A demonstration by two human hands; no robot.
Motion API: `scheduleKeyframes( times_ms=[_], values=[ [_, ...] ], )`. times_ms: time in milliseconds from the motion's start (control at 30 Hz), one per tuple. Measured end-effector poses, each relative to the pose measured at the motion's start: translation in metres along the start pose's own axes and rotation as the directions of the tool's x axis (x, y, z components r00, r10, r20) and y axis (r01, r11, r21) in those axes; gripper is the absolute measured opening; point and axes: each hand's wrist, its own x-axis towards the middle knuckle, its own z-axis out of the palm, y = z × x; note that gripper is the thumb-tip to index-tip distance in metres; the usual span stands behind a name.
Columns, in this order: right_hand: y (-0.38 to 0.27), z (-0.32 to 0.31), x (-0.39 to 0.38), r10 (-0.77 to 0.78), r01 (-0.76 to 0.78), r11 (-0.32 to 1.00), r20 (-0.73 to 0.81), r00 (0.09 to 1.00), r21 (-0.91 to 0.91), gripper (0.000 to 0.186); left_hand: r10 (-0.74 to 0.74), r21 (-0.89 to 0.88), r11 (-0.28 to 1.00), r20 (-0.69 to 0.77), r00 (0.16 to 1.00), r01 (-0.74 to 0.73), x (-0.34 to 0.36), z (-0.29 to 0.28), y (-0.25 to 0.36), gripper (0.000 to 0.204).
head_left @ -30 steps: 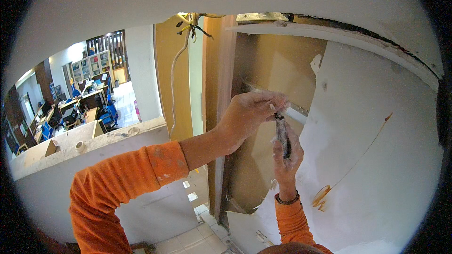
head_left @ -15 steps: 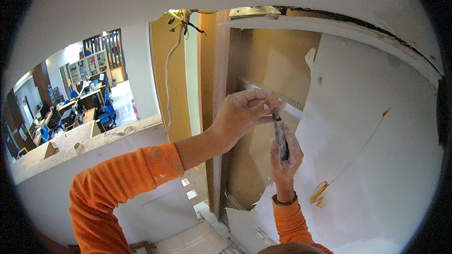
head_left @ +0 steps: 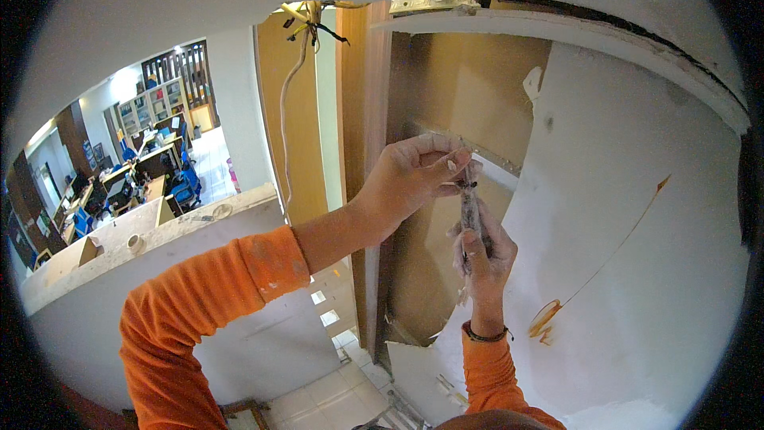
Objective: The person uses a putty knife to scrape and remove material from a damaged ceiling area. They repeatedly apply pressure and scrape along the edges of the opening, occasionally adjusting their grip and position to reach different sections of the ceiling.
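My right hand (head_left: 489, 255), dusted white, is wrapped round a slim, dust-covered grey-black tool (head_left: 469, 211) held roughly upright. Its exact kind is hard to make out, and the right fingers cover its lower part. At the tool's upper end my left hand (head_left: 422, 166) is closed in a pinch, thumb and fingertips pressed together, white dust on them. Whatever lies between those fingertips is too small to name. Both hands are raised before an opening with a brown board (head_left: 461, 95) behind it.
Bare-ended wires (head_left: 306, 28) hang at the top beside a wooden frame (head_left: 354, 111). To the right stands a white panel (head_left: 621, 127) with an orange smear (head_left: 545, 318). A low wall's ledge (head_left: 191, 227) runs on the left, an office with blue chairs (head_left: 185, 185) beyond.
The right hand's grip has shifted, its thumb and fingers now covering more of the tool's lower part. The left hand keeps its pinch at the upper end. The view has tilted slightly.
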Motion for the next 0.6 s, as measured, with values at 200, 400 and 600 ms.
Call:
scheduleKeyframes(
  times_ms=[200,400,600],
  values=[
    [0.012,0.007,0.003,0.007,-0.004,0.998,-0.038,0.999,0.066,0.044,-0.042,0.074,0.996,-0.018,0.999,0.043,0.002,-0.006,0.0,0.033],
    [0.026,0.02,0.001,-0.152,0.113,0.974,-0.196,0.969,-0.199,0.044,-0.029,0.092,0.995,0.024,0.999,0.027,0.002,-0.002,-0.001,0.037],
    [0.036,0.016,-0.001,-0.127,0.1,0.987,-0.222,0.967,-0.129,0.043,-0.113,0.25,0.963,0.024,0.993,0.104,0.005,0.003,-0.003,0.038]
  ],
)
